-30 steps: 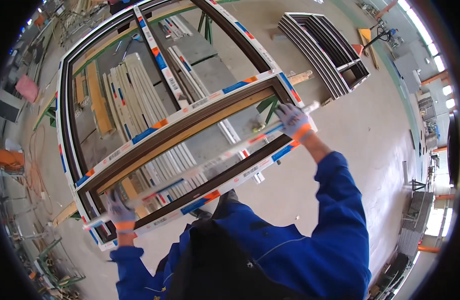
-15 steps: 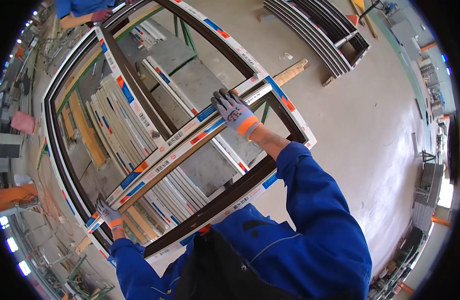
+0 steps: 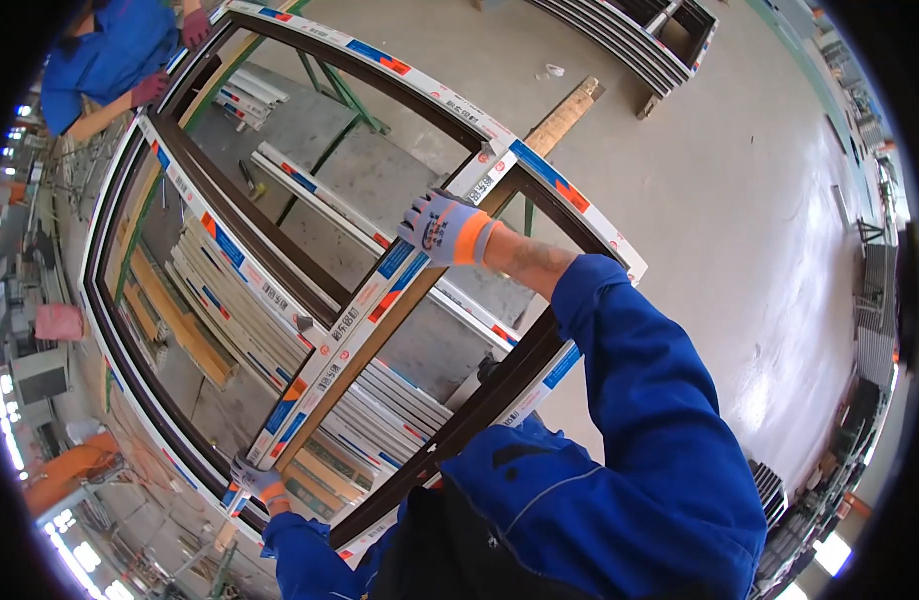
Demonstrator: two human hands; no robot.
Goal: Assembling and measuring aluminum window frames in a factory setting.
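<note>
A large window frame [image 3: 604, 240], dark brown with printed white, blue and orange film, lies below me. A film-covered crossbar [image 3: 324, 370] spans it, looking like two strips side by side. My right hand [image 3: 444, 230], in a grey and orange glove, is closed over the crossbar toward its right end, fingers wrapped over the far edge. At the bar's near left end, by the frame's outer side, my gloved left hand [image 3: 257, 480] is closed round it; its fingertips are partly hidden. A second bar [image 3: 234, 250] runs from the crossbar to the far left side.
A co-worker in blue [image 3: 109, 55] has dark red gloves [image 3: 150, 88] at the frame's far left corner. Under the frame are bundled white profiles [image 3: 224, 300] and a green stand [image 3: 344, 95]. A wooden beam [image 3: 564, 118] sticks out rightward; stacked dark frames [image 3: 619, 45] lie at the far right.
The view has turned and shifted. The crossbar's two strips now appear closer together, with both my hands still on them. The co-worker shows more fully, both gloves at the frame.
</note>
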